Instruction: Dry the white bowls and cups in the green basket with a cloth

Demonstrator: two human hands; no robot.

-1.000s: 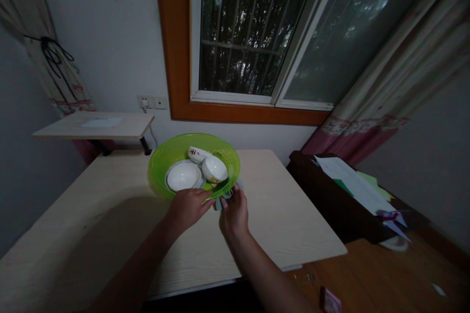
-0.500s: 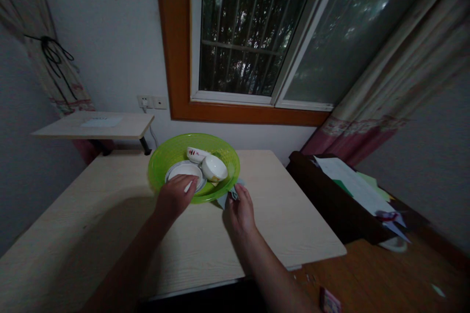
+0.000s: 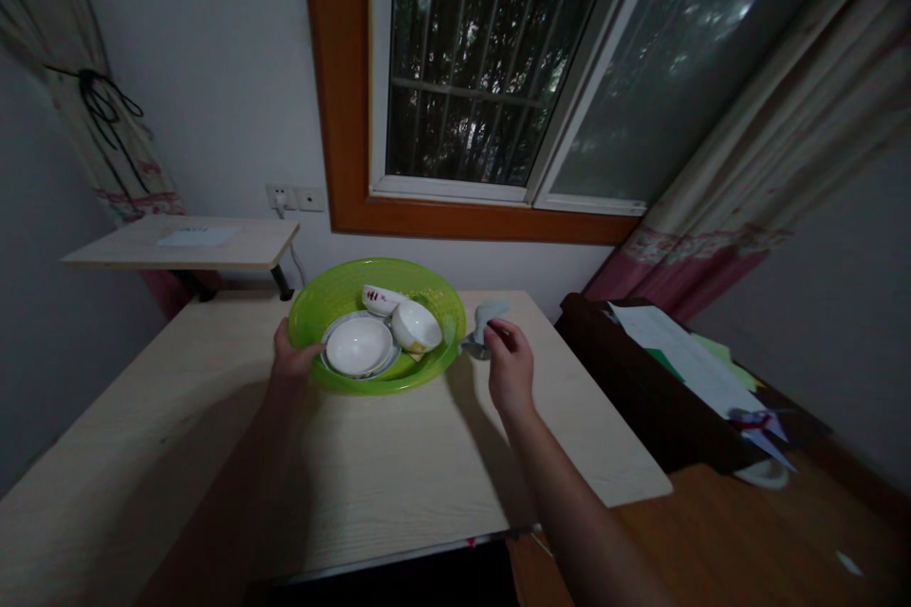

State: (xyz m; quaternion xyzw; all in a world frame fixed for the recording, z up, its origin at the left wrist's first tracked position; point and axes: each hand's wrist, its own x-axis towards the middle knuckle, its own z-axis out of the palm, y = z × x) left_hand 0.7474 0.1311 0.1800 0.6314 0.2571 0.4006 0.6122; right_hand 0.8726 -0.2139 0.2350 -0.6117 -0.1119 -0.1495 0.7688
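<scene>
1. Grey cloth [image 3: 490, 311]: bunched, no clear front end. Long axis approx. diagonal, upper R to lower L; upper fold points up & R, lower part hangs down & L twd the basket.
2. Green basket [image 3: 334, 292]: upright on the table [image 3: 399, 465], mouth up. Looks oval in view, long axis approx. L–R.
3. R hand [image 3: 511, 368]: closed, cloth pinched btwn thumb & fingers. Cloth lies at the fingertips, sticking out above them & out to their L; hand is just R of basket, apart from it. Cloth's lower end is right by the basket's R rim; can't tell if touching.
4. L hand [image 3: 293, 362]: closed on basket's L rim, thumb over the edge twd the inside, fingers outside. Basket extends R from this grip.
5. In basket: white bowl [image 3: 358, 346] upright on a plate [image 3: 393, 362], L side nr the L thumb; tilted bowl [image 3: 417, 327] to its R, yellow pattern on the outside; patterned bowl [image 3: 382, 300] w/ red marks, behind, also tilted, close to the tilted bowl.
6. Bkgd: small shelf [image 3: 185, 247] at back L of table, w/ paper [image 3: 197, 236] on top; window [image 3: 462, 66] behind.
</scene>
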